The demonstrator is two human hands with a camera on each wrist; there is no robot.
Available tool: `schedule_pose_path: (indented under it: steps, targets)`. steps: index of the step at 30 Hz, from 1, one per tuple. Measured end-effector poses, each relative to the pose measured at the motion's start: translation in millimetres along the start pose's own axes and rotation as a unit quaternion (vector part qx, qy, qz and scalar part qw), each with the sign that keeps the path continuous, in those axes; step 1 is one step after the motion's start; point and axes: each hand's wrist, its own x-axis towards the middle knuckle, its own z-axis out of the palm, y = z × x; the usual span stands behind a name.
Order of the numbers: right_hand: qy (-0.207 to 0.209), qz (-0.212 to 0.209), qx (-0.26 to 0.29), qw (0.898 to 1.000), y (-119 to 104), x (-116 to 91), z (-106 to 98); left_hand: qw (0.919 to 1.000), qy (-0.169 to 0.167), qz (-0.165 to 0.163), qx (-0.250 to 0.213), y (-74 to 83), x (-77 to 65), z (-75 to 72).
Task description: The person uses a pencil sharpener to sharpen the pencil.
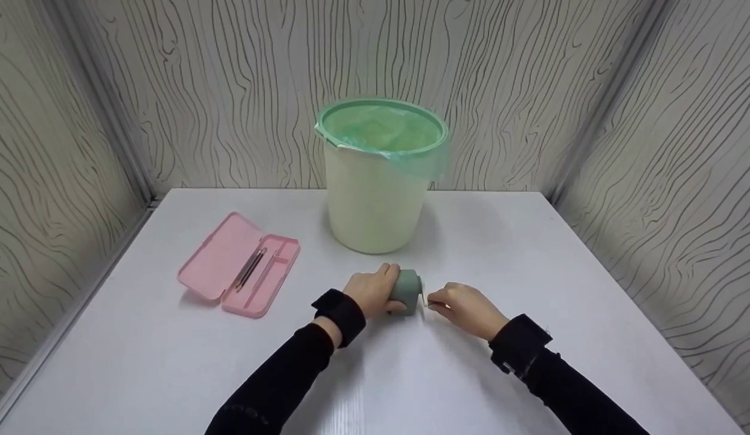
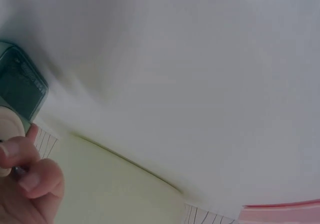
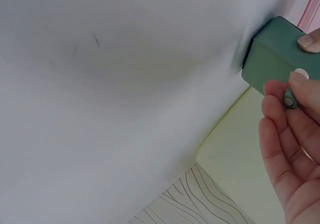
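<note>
Black sleeve (image 1: 263,386) foremost, left hand (image 1: 372,293) grips green device (image 1: 406,291) with blurred lettering (image 2: 33,77).

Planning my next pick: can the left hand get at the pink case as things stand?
Probably not right now: the left hand is gripping the green box. Once freed, its way looks clear: the pink case lies open to its left on the table, with nothing visible between them.

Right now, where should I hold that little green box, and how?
I'd grip the green box round its blocky body, coming from the left, as the left hand does: its broad, flat sides should hold well. Best leave its right end alone, since the small knob sticks out there and the right hand pinches it.
</note>
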Motion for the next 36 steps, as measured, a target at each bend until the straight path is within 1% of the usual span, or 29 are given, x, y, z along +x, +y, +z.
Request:
schedule_pose_path:
  steps: [4,9,15,20,26,31,36]
  targets:
    - [0.002,-0.001,-0.004,1.0,-2.2,-1.2,-3.1,0.9999,0.001,0.01,0.01,0.3,-0.4,0.4]
    - [0.012,-0.009,-0.017,1.0,-3.3,-2.1,-8.2,0.9996,0.003,0.013,0.024,2.1,0.7,-0.5]
    - [0.039,-0.016,-0.024,0.999,-2.0,0.6,-18.4,0.9997,-0.001,0.016,0.016,2.0,2.5,-1.2]
    - [0.046,-0.023,-0.029,0.998,-1.6,6.0,-21.3,0.9997,0.0,0.023,0.008,-3.2,0.1,0.7]
    - [0.051,-0.014,-0.039,0.998,-1.5,10.6,-24.8,0.9987,0.004,0.049,0.015,-8.4,0.3,1.8]
    - [0.042,-0.005,-0.05,0.998,-1.2,16.6,-27.9,0.9985,0.0,0.053,0.01,-10.2,-0.1,0.9]
    - [0.05,0.014,-0.066,0.996,3.8,24.9,-27.8,0.9971,0.016,0.071,0.021,-8.4,0.4,0.9]
